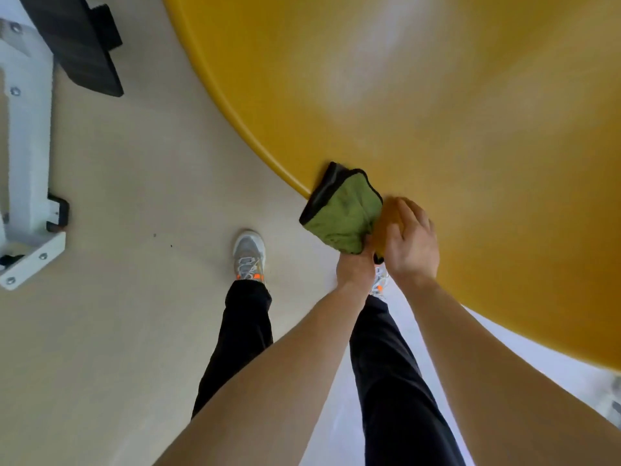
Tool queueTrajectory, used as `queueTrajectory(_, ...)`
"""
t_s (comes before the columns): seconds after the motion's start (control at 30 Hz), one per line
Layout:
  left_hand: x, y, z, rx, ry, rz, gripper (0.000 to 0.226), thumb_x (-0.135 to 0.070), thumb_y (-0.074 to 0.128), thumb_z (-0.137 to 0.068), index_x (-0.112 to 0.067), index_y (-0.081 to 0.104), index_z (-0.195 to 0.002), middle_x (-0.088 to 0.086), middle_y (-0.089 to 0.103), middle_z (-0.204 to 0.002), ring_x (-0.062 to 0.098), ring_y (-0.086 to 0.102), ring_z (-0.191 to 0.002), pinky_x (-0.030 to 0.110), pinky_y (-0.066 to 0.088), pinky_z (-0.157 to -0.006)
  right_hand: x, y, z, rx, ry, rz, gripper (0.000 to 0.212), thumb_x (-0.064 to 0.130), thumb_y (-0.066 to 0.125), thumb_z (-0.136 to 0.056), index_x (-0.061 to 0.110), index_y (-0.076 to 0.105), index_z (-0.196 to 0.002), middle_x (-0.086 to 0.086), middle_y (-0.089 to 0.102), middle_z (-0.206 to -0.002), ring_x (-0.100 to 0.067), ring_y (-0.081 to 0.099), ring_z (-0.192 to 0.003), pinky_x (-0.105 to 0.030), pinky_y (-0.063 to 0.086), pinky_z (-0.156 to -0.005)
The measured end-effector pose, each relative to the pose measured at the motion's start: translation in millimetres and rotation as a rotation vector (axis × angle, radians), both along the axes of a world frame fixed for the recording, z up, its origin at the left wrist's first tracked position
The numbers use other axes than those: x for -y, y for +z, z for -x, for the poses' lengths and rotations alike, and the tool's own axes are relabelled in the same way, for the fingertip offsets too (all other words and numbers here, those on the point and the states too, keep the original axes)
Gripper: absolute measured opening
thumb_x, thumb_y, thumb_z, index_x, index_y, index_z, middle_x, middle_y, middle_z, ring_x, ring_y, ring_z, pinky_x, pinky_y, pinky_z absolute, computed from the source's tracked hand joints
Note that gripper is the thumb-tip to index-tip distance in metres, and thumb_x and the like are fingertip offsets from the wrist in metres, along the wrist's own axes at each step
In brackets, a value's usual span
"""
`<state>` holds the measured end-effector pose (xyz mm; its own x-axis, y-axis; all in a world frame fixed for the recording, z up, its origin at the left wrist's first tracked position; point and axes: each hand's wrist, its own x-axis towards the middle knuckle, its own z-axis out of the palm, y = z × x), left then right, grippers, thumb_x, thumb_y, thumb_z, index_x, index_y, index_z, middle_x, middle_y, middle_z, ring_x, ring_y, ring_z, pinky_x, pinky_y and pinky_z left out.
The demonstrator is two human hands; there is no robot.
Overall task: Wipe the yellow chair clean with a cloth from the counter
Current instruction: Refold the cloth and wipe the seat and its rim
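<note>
1. The yellow chair fills the upper right as one broad, curved, glossy shell. Its rounded rim runs down from the top centre toward the lower right.
2. A green cloth with black edging hangs folded over that rim, touching it. The upper corner lies on the shell and the rest drapes off the edge.
3. The left hand grips the cloth's lower end from beneath, its fingers bunched into the fabric.
4. The right hand lies just beside the green fold with its fingers curled over a yellow-orange patch. That patch looks like another face of the same cloth, though it blends with the shell.
5. Below stand a grey shoe with orange marks and black trousers on a beige floor. Any brand on the shoe is too blurred to read.
6. At the left edge is a white bolted metal frame, with a black block above it.
</note>
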<state>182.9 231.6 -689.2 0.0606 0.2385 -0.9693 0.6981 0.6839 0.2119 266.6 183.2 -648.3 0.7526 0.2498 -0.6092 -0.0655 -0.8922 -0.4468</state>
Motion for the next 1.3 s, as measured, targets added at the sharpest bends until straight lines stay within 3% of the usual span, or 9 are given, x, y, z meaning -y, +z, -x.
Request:
queueTrajectory(0.13, -23.4, 12.5, -7.3, 0.111, 0.232, -0.098, 0.073, -0.057, 0.082, -0.062, -0.032, 0.057, -0.125, -0.006, 0.07, -0.121, 0.015, 0.066, -0.112, 0.041, 0.053, -0.099, -9.3, -1.9, 11.3, 0.006, 0.03, 0.025, 0.066, 0.031, 0.024, -0.091, 0.013, 0.035, -0.154, -0.009, 0.033, -0.16, -0.03, 0.028, -0.146, -0.04, 0.025, -0.119)
queueTrajectory(0.23, -65.2, 27.2, -23.9, 0.069, 0.287, -0.297, 0.088, -0.043, 0.085, -0.072, -0.023, 0.036, -0.142, -0.006, 0.06, -0.128, 0.014, 0.06, -0.116, 0.034, 0.05, -0.101, -24.5, -11.5, 18.8, -0.07, 0.048, 0.111, 0.079, 0.043, 0.006, -0.085, 0.018, 0.016, -0.159, -0.007, 0.017, -0.166, -0.031, 0.011, -0.152, -0.047, 0.015, -0.122)
queueTrajectory(0.5, -119.4, 43.5, -42.1, -0.014, 0.192, -0.748, 0.054, -0.037, 0.059, -0.096, -0.016, 0.041, -0.142, 0.008, 0.062, -0.131, 0.026, 0.061, -0.115, 0.033, 0.049, -0.098, -66.2, -6.7, 25.7, -0.109, -0.034, 0.14, 0.056, 0.029, 0.024, -0.101, 0.029, 0.024, -0.157, 0.002, 0.009, -0.168, -0.036, 0.005, -0.152, -0.054, 0.013, -0.121)
queueTrajectory(0.6, -95.5, 34.5, -30.4, -0.027, 0.118, -0.66, 0.045, -0.032, 0.055, -0.097, -0.017, 0.045, -0.138, 0.009, 0.065, -0.121, 0.026, 0.062, -0.104, 0.031, 0.048, -0.09, -60.9, -4.1, 24.9, -0.091, -0.073, 0.07, 0.061, 0.03, 0.02, -0.096, 0.024, 0.028, -0.156, 0.004, 0.016, -0.167, -0.034, 0.011, -0.151, -0.051, 0.016, -0.121)
queueTrajectory(0.73, -33.0, 27.0, -9.3, 0.139, -0.033, -0.2, 0.036, -0.035, 0.049, -0.102, -0.018, 0.05, -0.133, 0.005, 0.064, -0.111, 0.022, 0.064, -0.107, 0.032, 0.049, -0.1, -50.6, 4.7, 20.1, -0.146, -0.197, 0.019, 0.068, 0.032, 0.021, -0.086, 0.027, 0.035, -0.153, 0.009, 0.022, -0.165, -0.023, 0.015, -0.152, -0.046, 0.024, -0.118)
queueTrajectory(0.87, -22.9, 27.1, -9.2, 0.113, -0.15, -0.254, 0.03, -0.033, 0.042, -0.105, -0.015, 0.055, -0.126, 0.006, 0.065, -0.119, 0.016, 0.066, -0.103, 0.029, 0.051, -0.097, -37.6, 5.4, 20.3, -0.157, -0.08, 0.025, 0.058, 0.027, 0.026, -0.095, 0.028, 0.033, -0.152, 0.014, 0.019, -0.165, -0.014, 0.009, -0.153, -0.048, 0.026, -0.117)
queueTrajectory(1.0, -69.6, 37.1, -13.2, 0.031, -0.042, -0.377, 0.043, -0.037, 0.059, -0.096, -0.012, 0.05, -0.13, 0.013, 0.065, -0.122, 0.031, 0.062, -0.113, 0.033, 0.048, -0.095, -31.4, 1.7, 32.3, -0.037, 0.177, -0.013, 0.054, 0.017, 0.014, -0.095, 0.0, 0.054, -0.127, -0.018, 0.028, -0.161, -0.032, 0.007, -0.154, -0.05, 0.01, -0.123)
queueTrajectory(1.17, -176.6, 66.6, -33.5, 0.058, -0.02, -0.659, 0.052, -0.035, 0.06, -0.097, -0.007, 0.046, -0.138, 0.013, 0.062, -0.13, 0.029, 0.059, -0.119, 0.021, 0.042, -0.09, -44.9, -11.2, 37.7, -0.025, 0.24, 0.176, 0.073, 0.047, 0.0, -0.098, 0.008, 0.023, -0.156, -0.01, 0.009, -0.167, -0.03, 0.003, -0.153, -0.05, 0.006, -0.123)
queueTrajectory(1.3, -223.7, 83.8, -53.8, 0.124, 0.01, -0.842, 0.058, -0.032, 0.065, -0.095, -0.008, 0.041, -0.142, 0.008, 0.061, -0.133, 0.02, 0.06, -0.12, 0.016, 0.044, -0.095, -56.9, -5.0, 42.4, -0.097, 0.256, 0.255, 0.067, 0.043, 0.021, -0.104, 0.01, 0.003, -0.159, -0.007, -0.005, -0.168, -0.039, 0.0, -0.152, -0.052, 0.01, -0.122)
